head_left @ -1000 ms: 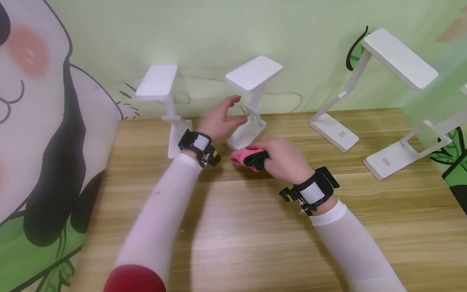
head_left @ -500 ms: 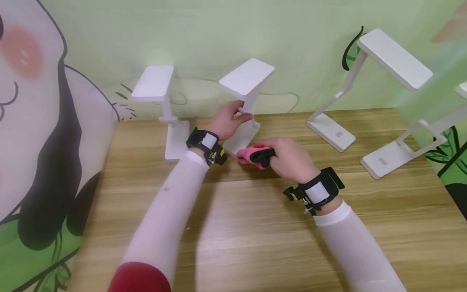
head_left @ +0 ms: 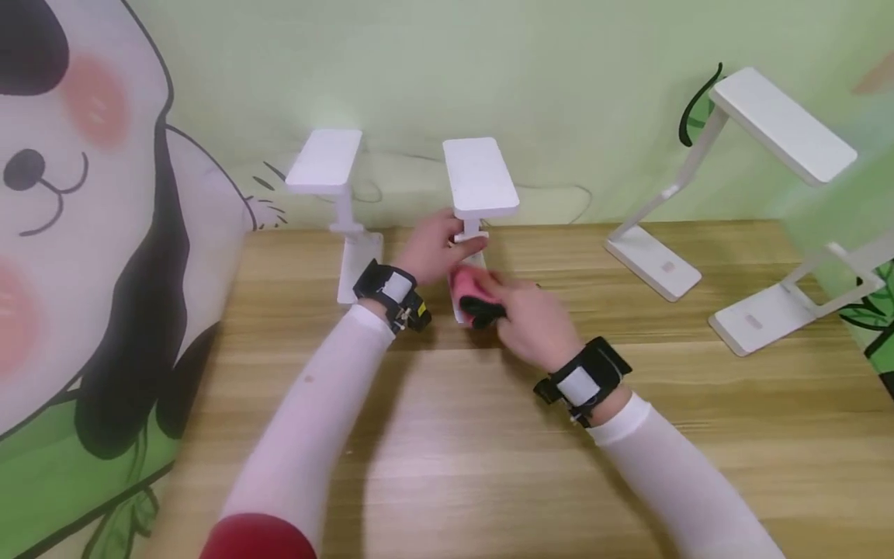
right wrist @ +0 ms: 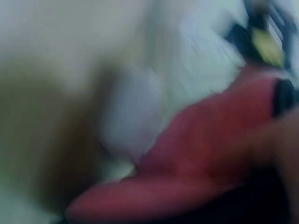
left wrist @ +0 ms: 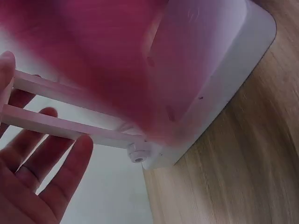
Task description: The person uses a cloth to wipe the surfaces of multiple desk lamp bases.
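A white desk lamp (head_left: 482,178) stands upright near the wall, its lower part overlapped by both hands in the head view. My left hand (head_left: 431,247) grips the lamp's folding arm, with thumb and fingers around the twin bars (left wrist: 56,126) in the left wrist view. My right hand (head_left: 538,322) holds a bunched pink and black cloth (head_left: 466,281) over the lamp's base. Close above that base (left wrist: 250,46), the cloth shows as a pink blur in the left wrist view. The right wrist view is heavily blurred, with the cloth (right wrist: 201,140) filling its lower right.
Another white lamp (head_left: 328,159) stands just left of my left hand. Two more stand to the right, one lamp (head_left: 653,260) near the wall and one (head_left: 764,314) closer. Thin cables run along the green wall (head_left: 573,101) behind the wooden table (head_left: 447,466).
My left hand has closed around the lamp's arm. The lamp has turned, so its head points more toward me. My right hand has brought the cloth from beside the base onto it.
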Available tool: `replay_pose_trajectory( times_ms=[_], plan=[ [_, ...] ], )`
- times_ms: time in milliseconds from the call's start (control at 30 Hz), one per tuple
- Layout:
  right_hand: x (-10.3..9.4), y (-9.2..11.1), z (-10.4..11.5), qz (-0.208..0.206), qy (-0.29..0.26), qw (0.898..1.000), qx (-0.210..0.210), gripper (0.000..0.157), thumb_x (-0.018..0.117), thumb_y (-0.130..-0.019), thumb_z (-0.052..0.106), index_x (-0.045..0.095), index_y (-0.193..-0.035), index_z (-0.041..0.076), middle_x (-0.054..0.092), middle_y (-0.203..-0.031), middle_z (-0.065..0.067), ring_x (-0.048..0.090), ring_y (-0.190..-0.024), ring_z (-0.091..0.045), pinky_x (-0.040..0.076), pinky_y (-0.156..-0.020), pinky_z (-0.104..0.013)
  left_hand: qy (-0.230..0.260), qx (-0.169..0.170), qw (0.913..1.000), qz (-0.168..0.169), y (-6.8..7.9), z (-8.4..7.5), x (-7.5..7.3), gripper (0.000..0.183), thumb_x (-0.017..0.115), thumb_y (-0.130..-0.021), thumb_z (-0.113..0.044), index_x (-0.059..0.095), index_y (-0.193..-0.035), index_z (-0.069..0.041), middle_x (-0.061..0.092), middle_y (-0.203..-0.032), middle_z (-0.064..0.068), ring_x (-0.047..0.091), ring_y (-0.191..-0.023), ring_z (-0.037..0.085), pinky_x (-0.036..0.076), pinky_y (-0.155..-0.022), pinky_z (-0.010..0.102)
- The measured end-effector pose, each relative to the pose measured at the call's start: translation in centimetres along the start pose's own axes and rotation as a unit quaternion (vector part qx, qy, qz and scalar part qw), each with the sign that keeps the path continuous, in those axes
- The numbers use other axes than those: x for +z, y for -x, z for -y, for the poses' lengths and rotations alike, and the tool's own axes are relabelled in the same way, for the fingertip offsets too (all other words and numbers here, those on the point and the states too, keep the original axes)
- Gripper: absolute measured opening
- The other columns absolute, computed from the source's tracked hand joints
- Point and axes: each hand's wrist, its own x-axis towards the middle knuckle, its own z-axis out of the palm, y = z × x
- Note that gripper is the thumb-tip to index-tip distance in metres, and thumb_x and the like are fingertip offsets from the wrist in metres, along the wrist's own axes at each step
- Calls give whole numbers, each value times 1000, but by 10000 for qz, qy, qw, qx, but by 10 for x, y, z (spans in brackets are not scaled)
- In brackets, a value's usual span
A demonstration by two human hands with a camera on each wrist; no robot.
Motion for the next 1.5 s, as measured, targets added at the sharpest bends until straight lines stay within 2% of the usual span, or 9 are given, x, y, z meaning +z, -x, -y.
replay_pose_trajectory(
  times_ms=[133, 300, 500, 733, 933, 1067, 1167, 1300, 1500],
  plan=[
    [31, 11, 12, 835, 451, 9933, -664, 63, 52, -79, 4, 44, -140, 16, 42, -145, -17, 41, -130, -40, 48, -95, -51, -2, -103, 9999, 49, 2, 0, 6, 45, 52, -85, -57, 59, -75, -14, 45, -62, 1, 45, -59, 17, 37, -53, 29],
    [36, 6, 11, 701, 540, 9923, -863, 65, 55, -76, -2, 47, -138, 17, 49, -140, -14, 45, -126, -37, 51, -90, -49, -107, 119, 9999, -59, 4, 2, 10, 47, 47, -86, -60, 58, -76, -16, 42, -58, -1, 44, -56, 16, 36, -52, 27],
    [42, -26, 1, 644, 496, 9903, -1122, 70, 55, -75, -4, 43, -140, 19, 42, -145, -12, 44, -128, -32, 55, -80, -44, -17, -40, 9998, 170, 3, 0, 3, 48, 47, -85, -60, 60, -79, -14, 44, -59, 1, 48, -57, 17, 37, -53, 28],
    [45, -53, -4, 662, 332, 9938, -825, 73, 71, -80, 30, 37, -143, 18, 35, -151, -10, 34, -136, -32, 43, -102, -44, -85, -61, 9997, 238, 2, -3, 0, 45, 48, -87, -57, 63, -82, -15, 54, -63, 1, 53, -59, 16, 40, -52, 29],
    [42, -39, 2, 337, 455, 9956, -752, 70, 57, -81, -2, 36, -144, 22, 38, -149, -11, 37, -135, -31, 54, -83, -44, -20, -103, 9996, 265, -1, -3, -1, 43, 51, -87, -54, 64, -87, -13, 56, -66, 2, 52, -61, 17, 39, -53, 29],
    [37, -19, 9, 298, 568, 9954, -715, 69, 52, -79, -6, 43, -141, 21, 46, -143, -12, 45, -128, -32, 57, -70, -44, 9, -37, 9998, 220, -3, -3, 0, 42, 53, -86, -54, 64, -87, -14, 56, -66, 1, 51, -61, 16, 39, -54, 28],
    [30, -3, 14, 517, 585, 9948, -655, 68, 54, -76, -6, 47, -138, 22, 48, -141, -11, 48, -125, -33, 56, -70, -45, -46, 3, 9999, 146, -4, -3, 2, 42, 52, -87, -53, 62, -82, -13, 49, -62, 0, 46, -57, 15, 37, -52, 28],
    [24, 8, 20, 830, 500, 9932, -641, 66, 57, -77, -4, 48, -137, 22, 47, -142, -13, 44, -130, -34, 54, -80, -48, -206, -30, 9997, 148, 0, -4, 1, 44, 52, -88, -52, 55, -71, -12, 36, -56, -1, 38, -51, 14, 33, -47, 28],
    [34, -14, 12, 767, 150, 9948, -651, 63, 56, -82, 0, 45, -139, 23, 43, -146, -11, 38, -134, -33, 51, -90, -49, -256, -32, 9994, 212, 6, -6, -2, 48, 50, -86, -57, 58, -70, -12, 40, -55, 0, 43, -51, 15, 33, -48, 28]
  ],
)
